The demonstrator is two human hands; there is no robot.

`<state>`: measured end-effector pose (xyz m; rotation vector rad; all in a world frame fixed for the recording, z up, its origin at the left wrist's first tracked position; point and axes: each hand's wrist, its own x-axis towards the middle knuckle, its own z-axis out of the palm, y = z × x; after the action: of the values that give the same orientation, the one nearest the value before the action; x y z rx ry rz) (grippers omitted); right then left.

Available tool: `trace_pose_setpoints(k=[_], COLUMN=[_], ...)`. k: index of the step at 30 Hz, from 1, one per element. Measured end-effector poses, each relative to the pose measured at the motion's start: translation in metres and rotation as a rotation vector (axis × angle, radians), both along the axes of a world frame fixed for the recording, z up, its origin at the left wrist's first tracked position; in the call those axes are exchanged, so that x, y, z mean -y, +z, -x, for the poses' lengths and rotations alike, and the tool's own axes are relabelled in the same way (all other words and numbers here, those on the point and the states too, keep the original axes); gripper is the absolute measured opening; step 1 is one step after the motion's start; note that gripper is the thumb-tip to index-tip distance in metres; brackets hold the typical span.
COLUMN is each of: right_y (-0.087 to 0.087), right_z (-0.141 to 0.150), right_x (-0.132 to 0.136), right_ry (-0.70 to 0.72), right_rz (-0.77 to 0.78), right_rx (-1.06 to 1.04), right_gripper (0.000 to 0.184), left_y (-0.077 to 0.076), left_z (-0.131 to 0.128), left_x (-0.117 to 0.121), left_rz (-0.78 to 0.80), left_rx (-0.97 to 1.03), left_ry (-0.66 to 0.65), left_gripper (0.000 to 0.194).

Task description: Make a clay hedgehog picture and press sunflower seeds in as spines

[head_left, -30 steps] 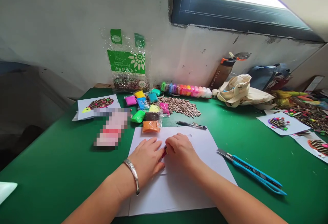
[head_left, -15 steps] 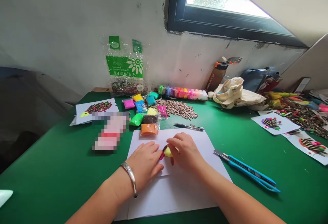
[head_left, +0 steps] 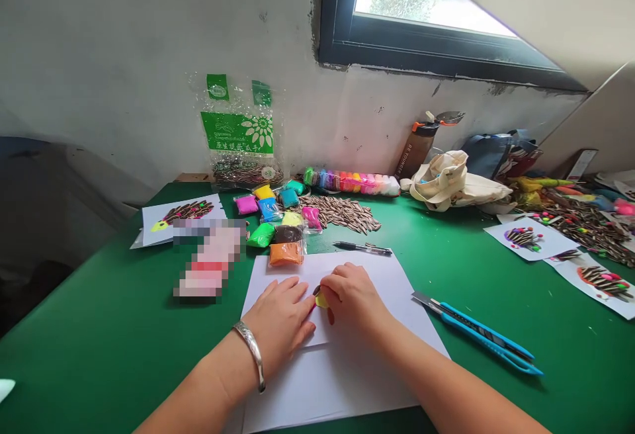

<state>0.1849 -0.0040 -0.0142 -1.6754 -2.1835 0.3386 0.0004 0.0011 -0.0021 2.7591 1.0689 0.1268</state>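
Note:
White paper (head_left: 367, 384) lies in front of me, with a smaller sheet on top. On it is a small lump of yellow clay (head_left: 322, 300) with a dark, seed-like piece (head_left: 316, 290) at its upper left edge. My left hand (head_left: 280, 311), with a silver bangle at its wrist, rests on the paper left of the clay, fingers stretched out. From the right, my right hand (head_left: 356, 298) bends its fingers together over the clay. Its fingertips partly hide the clay, and what they pinch cannot be made out.
Bagged clay packets (head_left: 286, 253), a pile of sunflower seeds (head_left: 347, 212) and a pen (head_left: 364, 247) lie beyond the paper. A blue utility knife (head_left: 483, 338), blade out, lies to the right. Seed-and-clay pictures (head_left: 186, 214) lie left and right; a bottle (head_left: 419, 146) stands by the wall.
The view has shifted slightly. My right fingers have moved a little over the yellow clay, and the pink bit beside it is now mostly covered. My left hand stays in place.

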Motion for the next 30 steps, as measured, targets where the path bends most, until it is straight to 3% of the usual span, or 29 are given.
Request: trace_pose_setpoints(k=[12,17,21,26,30], right_y=[-0.004,0.025,0.041,0.021,0.002], right_z=[0.000,-0.029,-0.059,-0.070,-0.070], right_x=[0.001,-0.020,-0.060,-0.102,-0.113], right_ry=[0.001,-0.056,-0.191,-0.220,-0.249], right_rz=[-0.027,-0.164,-0.088,-0.077,-0.083], right_rx=[0.017,-0.050,0.143,0.263,0.330], right_gripper=[0.022,0.023,0.027,0.026,0.024], left_y=[-0.004,-0.003,0.001,0.011,0.012], left_z=[-0.001,0.000,0.001,0.004,0.006], left_x=[0.001,0.002,0.001,-0.002,-0.003], left_rz=[-0.014,0.024,0.071,0.127,0.147], left_rx=[-0.007,0.006,0.018,0.024,0.033], left_ry=[0.020,0.021,0.018,0.016,0.037], left_gripper=[0.021,0.025,0.027,0.019,0.019])
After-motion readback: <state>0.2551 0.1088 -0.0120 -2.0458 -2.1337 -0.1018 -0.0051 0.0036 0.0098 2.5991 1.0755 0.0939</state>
